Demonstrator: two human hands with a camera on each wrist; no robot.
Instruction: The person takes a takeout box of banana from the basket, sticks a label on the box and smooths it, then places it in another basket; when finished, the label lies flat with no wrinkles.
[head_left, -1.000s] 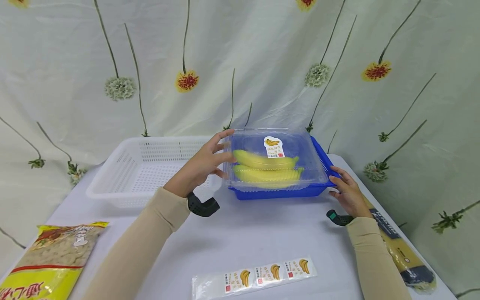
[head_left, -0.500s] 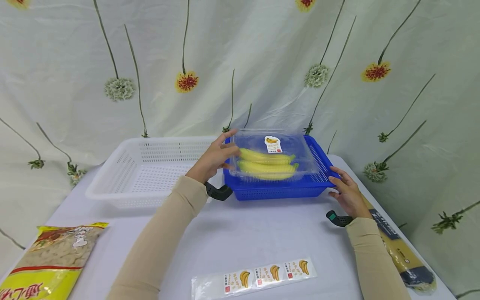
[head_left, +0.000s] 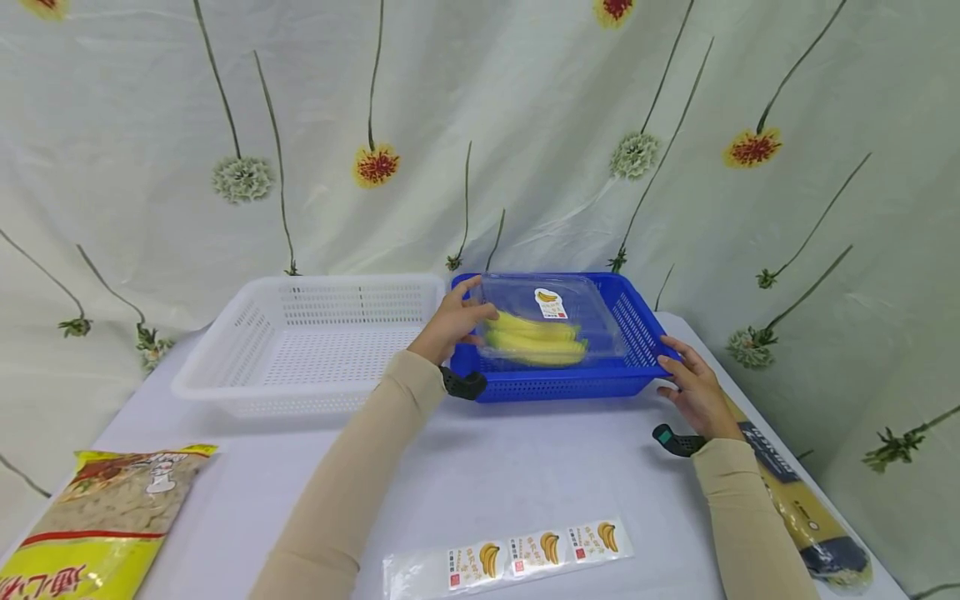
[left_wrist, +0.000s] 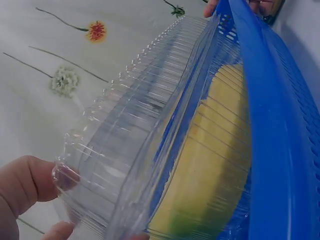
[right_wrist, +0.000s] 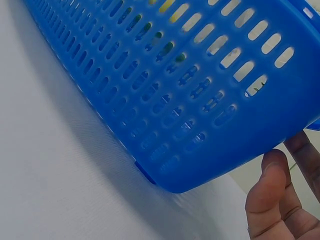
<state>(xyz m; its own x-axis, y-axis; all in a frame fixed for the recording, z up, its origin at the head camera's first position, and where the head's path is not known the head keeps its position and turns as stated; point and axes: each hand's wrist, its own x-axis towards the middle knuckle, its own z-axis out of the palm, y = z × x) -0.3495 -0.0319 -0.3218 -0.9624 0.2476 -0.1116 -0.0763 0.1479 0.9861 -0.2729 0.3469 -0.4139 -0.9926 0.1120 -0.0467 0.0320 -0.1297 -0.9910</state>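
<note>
My left hand (head_left: 453,321) grips the left end of a clear plastic clamshell box (head_left: 517,292), which lies inside the outline of a blue perforated basket (head_left: 562,388). Yellow bananas (head_left: 536,340) show through the plastic, and a white banana sticker (head_left: 551,303) is on the lid. In the left wrist view, thumb and fingers pinch the box's ridged edge (left_wrist: 67,177), with the basket's rim (left_wrist: 270,125) alongside. My right hand (head_left: 697,387) holds the front right corner of the basket; its thumb (right_wrist: 270,185) is under the rim in the right wrist view.
A white perforated basket (head_left: 262,396) stands to the left of the blue one. A yellow food bag (head_left: 112,525) lies front left, a strip of banana stickers (head_left: 536,550) at the front, and a long brown-and-black packet (head_left: 802,508) along the right edge. A flowered curtain (head_left: 480,100) hangs behind.
My left hand has carried the box of bananas down and slightly back, from above the front of the blue basket to within its rim. The right hand has stayed at the basket's corner.
</note>
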